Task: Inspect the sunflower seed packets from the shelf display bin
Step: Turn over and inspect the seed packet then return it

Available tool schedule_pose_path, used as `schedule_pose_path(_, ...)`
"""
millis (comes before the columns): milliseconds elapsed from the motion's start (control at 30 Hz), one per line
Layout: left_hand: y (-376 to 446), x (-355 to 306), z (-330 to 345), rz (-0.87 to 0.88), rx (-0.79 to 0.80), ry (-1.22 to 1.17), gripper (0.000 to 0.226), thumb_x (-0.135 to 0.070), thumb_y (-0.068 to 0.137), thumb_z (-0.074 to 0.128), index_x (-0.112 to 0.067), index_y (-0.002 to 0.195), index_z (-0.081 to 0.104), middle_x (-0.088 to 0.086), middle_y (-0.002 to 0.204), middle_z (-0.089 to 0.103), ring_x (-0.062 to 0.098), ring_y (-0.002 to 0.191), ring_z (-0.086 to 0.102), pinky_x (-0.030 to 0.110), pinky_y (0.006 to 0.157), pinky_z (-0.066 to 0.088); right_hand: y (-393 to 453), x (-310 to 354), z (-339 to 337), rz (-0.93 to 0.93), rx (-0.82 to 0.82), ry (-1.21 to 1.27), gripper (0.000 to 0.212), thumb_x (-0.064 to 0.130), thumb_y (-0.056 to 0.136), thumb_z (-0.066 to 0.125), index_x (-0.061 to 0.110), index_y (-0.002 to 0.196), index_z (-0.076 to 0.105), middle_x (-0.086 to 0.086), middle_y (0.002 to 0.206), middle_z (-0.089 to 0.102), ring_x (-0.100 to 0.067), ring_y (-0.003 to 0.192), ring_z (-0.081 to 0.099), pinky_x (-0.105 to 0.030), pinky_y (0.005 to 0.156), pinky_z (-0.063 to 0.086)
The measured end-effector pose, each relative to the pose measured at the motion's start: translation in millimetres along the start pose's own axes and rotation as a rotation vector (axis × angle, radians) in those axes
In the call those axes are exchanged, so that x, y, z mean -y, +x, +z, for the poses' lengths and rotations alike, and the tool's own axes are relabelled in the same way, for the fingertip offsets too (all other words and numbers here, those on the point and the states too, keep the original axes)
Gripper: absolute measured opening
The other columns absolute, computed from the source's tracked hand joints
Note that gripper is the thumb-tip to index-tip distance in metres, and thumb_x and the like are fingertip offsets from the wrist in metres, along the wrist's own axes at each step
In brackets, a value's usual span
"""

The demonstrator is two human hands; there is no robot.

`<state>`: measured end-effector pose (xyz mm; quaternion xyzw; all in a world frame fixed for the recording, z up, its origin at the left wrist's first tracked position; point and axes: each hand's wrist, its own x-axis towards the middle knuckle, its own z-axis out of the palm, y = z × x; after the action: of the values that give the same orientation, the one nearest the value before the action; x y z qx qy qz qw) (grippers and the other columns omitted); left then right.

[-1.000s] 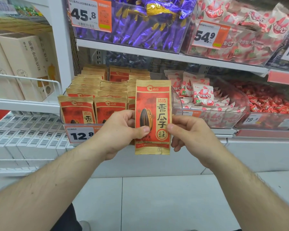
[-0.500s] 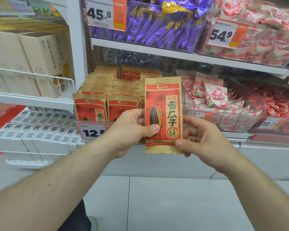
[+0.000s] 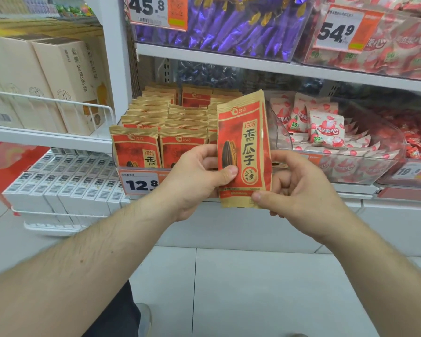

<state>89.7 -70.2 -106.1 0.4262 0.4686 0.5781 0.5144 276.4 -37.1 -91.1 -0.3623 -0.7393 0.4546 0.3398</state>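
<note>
**One seed packet held up before the bin**

The left hand (image 3: 195, 181) pinched the sunflower seed packet (image 3: 244, 149) at its left edge, thumb flat on the printed front beside the seed picture, fingers curled behind; the right hand (image 3: 299, 190) gripped the lower right corner, thumb on the bottom seal, fingers folded behind the packet; both forearms reached up and inward from the lower corners, wrists near each other; the packet stood upright, long axis near vertical, its top leaning slightly right, front face toward the camera; it hung just in front of the display bin (image 3: 141, 181), where more packets (image 3: 156, 132) stood in rows behind a 12.8 price tag (image 3: 139, 184) on the white shelf (image 3: 350, 188).
</note>
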Motion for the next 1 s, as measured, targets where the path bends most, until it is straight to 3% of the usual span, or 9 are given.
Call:
schedule_pose_path(100, 0, 2, 2, 0.021, -0.050, 0.000, 0.037, 0.002, 0.088, 0.066, -0.011, 0.120, 0.052, 0.009, 0.108, 0.071, 0.020, 0.084, 0.073, 0.037, 0.066, 0.061, -1, 1, 5, -0.038, -0.025, -0.040, 0.054, -0.004, 0.076, 0.077, 0.033, 0.108, 0.053, 0.000, 0.049, 0.053, -0.017, 0.048, 0.051, -0.024, 0.048, 0.043)
schedule_pose_path(200, 1, 3, 4, 0.038, -0.081, -0.013, 0.034, 0.007, 0.087, 0.064, -0.015, 0.105, 0.045, 0.011, 0.115, 0.068, 0.022, 0.086, 0.069, 0.040, 0.074, 0.060, -4, 3, 9, -0.085, -0.044, -0.118, 0.059, 0.001, 0.076, 0.079, 0.038, 0.110, 0.049, 0.000, 0.050, 0.055, -0.010, 0.046, 0.050, -0.022, 0.051, 0.042)
schedule_pose_path(300, 1, 4, 5, 0.086, -0.007, -0.070, 0.032, 0.010, 0.088, 0.061, -0.016, 0.092, 0.042, 0.012, 0.114, 0.067, 0.028, 0.093, 0.066, 0.047, 0.085, 0.058, -7, 4, 13, -0.094, -0.030, -0.231, 0.067, 0.006, 0.077, 0.078, 0.043, 0.118, 0.040, 0.001, 0.052, 0.060, -0.009, 0.047, 0.055, -0.027, 0.054, 0.046)
schedule_pose_path(400, 0, 4, 2, 0.123, 0.079, -0.095, 0.024, -0.006, 0.081, 0.072, -0.017, 0.086, 0.052, 0.011, 0.102, 0.064, 0.025, 0.092, 0.063, 0.049, 0.090, 0.054, -8, 3, 16, -0.081, -0.027, -0.270, 0.078, 0.009, 0.077, 0.078, 0.042, 0.133, 0.035, 0.001, 0.057, 0.064, -0.008, 0.049, 0.057, -0.028, 0.056, 0.049)
schedule_pose_path(633, -1, 5, 0, 0.111, 0.167, -0.123, 0.028, -0.008, 0.070, 0.072, -0.011, 0.088, 0.051, 0.003, 0.084, 0.066, 0.016, 0.074, 0.066, 0.030, 0.065, 0.056, -12, 2, 21, -0.082, 0.057, -0.294, 0.092, 0.019, 0.074, 0.085, 0.044, 0.144, 0.028, 0.001, 0.060, 0.065, -0.008, 0.053, 0.059, -0.027, 0.059, 0.050)
schedule_pose_path(733, -2, 4, -4, 0.106, 0.238, -0.106, 0.033, -0.005, 0.067, 0.075, -0.009, 0.087, 0.050, 0.002, 0.082, 0.068, 0.017, 0.072, 0.067, 0.028, 0.064, 0.055, -10, -1, 17, -0.103, 0.000, -0.141, 0.067, 0.036, 0.072, 0.079, 0.036, 0.131, 0.048, -0.005, 0.058, 0.063, -0.014, 0.051, 0.056, -0.033, 0.055, 0.047)
schedule_pose_path(833, -3, 7, -4, 0.104, 0.333, -0.012, 0.037, -0.002, 0.063, 0.079, -0.009, 0.085, 0.050, 0.003, 0.081, 0.068, 0.017, 0.073, 0.067, 0.028, 0.065, 0.054, -6, 1, 14, -0.138, -0.146, -0.053, 0.036, 0.057, 0.072, 0.063, 0.032, 0.097, 0.064, -0.008, 0.064, 0.064, -0.027, 0.056, 0.054, -0.041, 0.057, 0.048)
schedule_pose_path(933, -4, 8, -4, 0.085, 0.415, 0.059, 0.038, -0.011, 0.058, 0.082, -0.011, 0.082, 0.052, 0.003, 0.078, 0.066, 0.016, 0.071, 0.063, 0.028, 0.066, 0.054, -3, 2, 13, -0.140, -0.239, -0.065, 0.036, 0.063, 0.075, 0.053, 0.029, 0.080, 0.065, 0.008, 0.068, 0.064, -0.017, 0.067, 0.059, -0.032, 0.066, 0.050)
schedule_pose_path(1000, -4, 8, -4, 0.067, 0.451, 0.068, 0.037, -0.011, 0.058, 0.081, -0.011, 0.081, 0.052, 0.003, 0.077, 0.066, 0.016, 0.071, 0.062, 0.028, 0.066, 0.054, -1, 1, 13, -0.105, -0.220, -0.030, 0.034, 0.057, 0.078, 0.056, 0.025, 0.085, 0.066, 0.004, 0.080, 0.069, -0.019, 0.083, 0.065, -0.029, 0.074, 0.052)
